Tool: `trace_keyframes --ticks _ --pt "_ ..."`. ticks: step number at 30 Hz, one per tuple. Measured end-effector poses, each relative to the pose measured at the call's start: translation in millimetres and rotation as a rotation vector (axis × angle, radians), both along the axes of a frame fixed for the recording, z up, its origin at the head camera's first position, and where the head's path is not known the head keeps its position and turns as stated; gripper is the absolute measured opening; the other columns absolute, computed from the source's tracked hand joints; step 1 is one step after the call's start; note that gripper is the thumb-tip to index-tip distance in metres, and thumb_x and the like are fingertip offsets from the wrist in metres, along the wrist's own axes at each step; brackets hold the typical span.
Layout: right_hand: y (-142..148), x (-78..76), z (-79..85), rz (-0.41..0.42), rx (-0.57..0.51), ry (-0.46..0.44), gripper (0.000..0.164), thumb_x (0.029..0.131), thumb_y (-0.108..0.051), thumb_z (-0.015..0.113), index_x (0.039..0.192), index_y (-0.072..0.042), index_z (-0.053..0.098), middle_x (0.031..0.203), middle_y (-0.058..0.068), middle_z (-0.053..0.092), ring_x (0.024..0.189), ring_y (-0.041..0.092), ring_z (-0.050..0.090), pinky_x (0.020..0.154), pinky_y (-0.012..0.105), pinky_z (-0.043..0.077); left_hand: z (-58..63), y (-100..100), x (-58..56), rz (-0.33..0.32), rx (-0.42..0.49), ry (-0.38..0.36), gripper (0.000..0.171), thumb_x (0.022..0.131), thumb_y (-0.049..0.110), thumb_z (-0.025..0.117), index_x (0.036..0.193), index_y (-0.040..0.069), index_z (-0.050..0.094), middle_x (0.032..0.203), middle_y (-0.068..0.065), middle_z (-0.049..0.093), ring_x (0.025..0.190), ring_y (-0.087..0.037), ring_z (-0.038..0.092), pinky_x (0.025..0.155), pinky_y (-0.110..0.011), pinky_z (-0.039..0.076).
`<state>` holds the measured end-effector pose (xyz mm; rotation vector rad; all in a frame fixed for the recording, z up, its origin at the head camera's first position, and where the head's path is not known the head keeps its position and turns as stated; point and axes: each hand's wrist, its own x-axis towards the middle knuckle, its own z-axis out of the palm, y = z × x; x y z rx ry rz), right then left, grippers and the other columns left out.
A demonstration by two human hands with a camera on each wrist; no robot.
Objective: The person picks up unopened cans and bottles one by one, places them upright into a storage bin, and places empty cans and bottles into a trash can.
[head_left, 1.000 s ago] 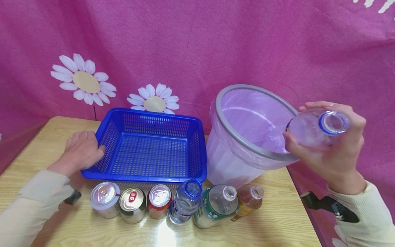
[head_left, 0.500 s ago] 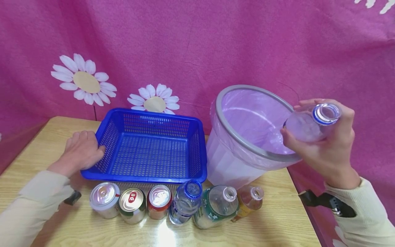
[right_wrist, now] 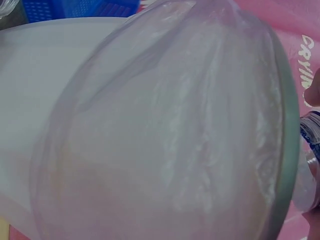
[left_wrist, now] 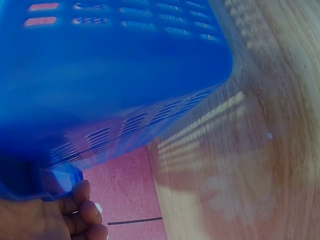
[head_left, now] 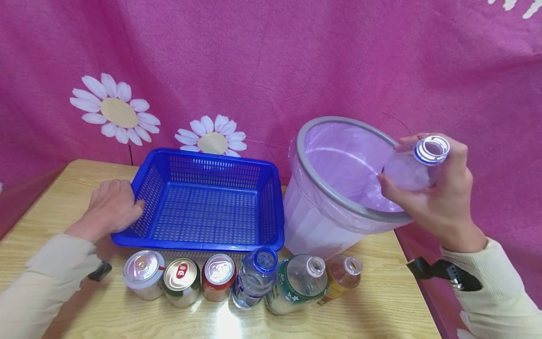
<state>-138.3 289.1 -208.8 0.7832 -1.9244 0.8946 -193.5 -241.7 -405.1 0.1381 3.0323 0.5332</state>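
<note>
My right hand holds a clear uncapped plastic bottle with a blue neck ring, fingers and thumb around its body. The bottle is tilted, mouth up and to the right, its base toward the opening of a white trash bin at the right rim. In the right wrist view the bottle shows just beyond the bin's grey rim. On the left, my left hand grips the left rim of a blue plastic basket; in the left wrist view its fingers curl at that rim.
In front of the basket stand a white can, a green-and-gold can and a red can. A blue-necked bottle, a green-labelled bottle and an amber bottle continue the row. A pink curtain hangs behind.
My right hand has moved left and slightly up with the bottle, bringing it farther over the bin's right rim. The left hand and the basket stay where they were.
</note>
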Motion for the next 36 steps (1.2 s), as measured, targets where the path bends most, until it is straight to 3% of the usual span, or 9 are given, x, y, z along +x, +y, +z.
trace_keyframes --ticks 8,15,21,26,29,32,36 --pt "4.4 -4.3 -3.5 0.023 0.038 -0.028 0.081 0.075 -0.04 0.087 0.113 0.019 0.045 0.111 -0.012 0.071 0.107 0.001 0.067 0.099 0.017 0.047 -0.5 -0.5 -0.1 -0.006 0.0 0.011 0.046 0.097 0.028 0.046 0.104 -0.017 0.046 0.096 -0.029 0.047 0.099 -0.049 0.042 0.075 -0.052 0.036" --pt "9.4 -7.5 -8.0 -0.028 0.108 -0.061 0.076 0.072 -0.032 0.083 0.117 0.017 0.047 0.112 -0.013 0.07 0.109 -0.003 0.064 0.1 0.015 0.045 -0.7 -0.7 0.2 -0.012 -0.003 0.021 0.046 0.097 0.028 0.047 0.103 -0.017 0.047 0.094 -0.028 0.047 0.097 -0.048 0.043 0.074 -0.05 0.036" --pt "12.1 -11.6 -14.5 -0.046 0.157 -0.082 0.074 0.074 -0.033 0.082 0.119 0.016 0.049 0.11 -0.002 0.071 0.11 -0.005 0.063 0.101 0.014 0.044 -0.7 -0.6 -0.2 -0.009 -0.002 0.023 0.045 0.097 0.028 0.047 0.102 -0.016 0.047 0.095 -0.029 0.048 0.097 -0.049 0.044 0.074 -0.052 0.037" --pt "12.4 -13.7 -15.2 -0.068 0.184 -0.095 0.079 0.076 -0.044 0.08 0.122 0.014 0.05 0.115 -0.02 0.067 0.112 -0.01 0.061 0.102 0.012 0.043 -0.4 0.1 0.1 -0.006 0.001 0.011 0.045 0.097 0.028 0.048 0.103 -0.016 0.047 0.095 -0.028 0.047 0.097 -0.048 0.043 0.075 -0.051 0.037" --pt "12.2 -15.0 -15.7 -0.08 0.193 -0.092 0.081 0.076 -0.048 0.079 0.121 0.013 0.05 0.116 -0.024 0.065 0.114 -0.012 0.06 0.103 0.011 0.043 0.0 0.1 0.6 -0.006 -0.001 0.002 0.046 0.097 0.028 0.048 0.105 -0.017 0.047 0.096 -0.029 0.047 0.098 -0.048 0.043 0.075 -0.052 0.037" --pt "12.7 -16.0 -16.2 -0.093 0.202 -0.085 0.08 0.077 -0.049 0.078 0.121 0.012 0.051 0.114 -0.02 0.067 0.115 -0.013 0.059 0.103 0.011 0.042 0.2 -0.1 0.8 -0.006 -0.002 -0.006 0.047 0.098 0.029 0.048 0.107 -0.018 0.046 0.097 -0.029 0.047 0.098 -0.048 0.042 0.077 -0.053 0.038" --pt "13.1 -16.5 -15.6 -0.115 0.225 -0.084 0.082 0.079 -0.054 0.076 0.121 0.011 0.051 0.108 0.002 0.074 0.115 -0.014 0.058 0.104 0.011 0.042 0.2 0.0 0.5 -0.008 -0.004 -0.005 0.048 0.098 0.029 0.047 0.107 -0.018 0.046 0.097 -0.029 0.047 0.099 -0.049 0.042 0.078 -0.055 0.038"
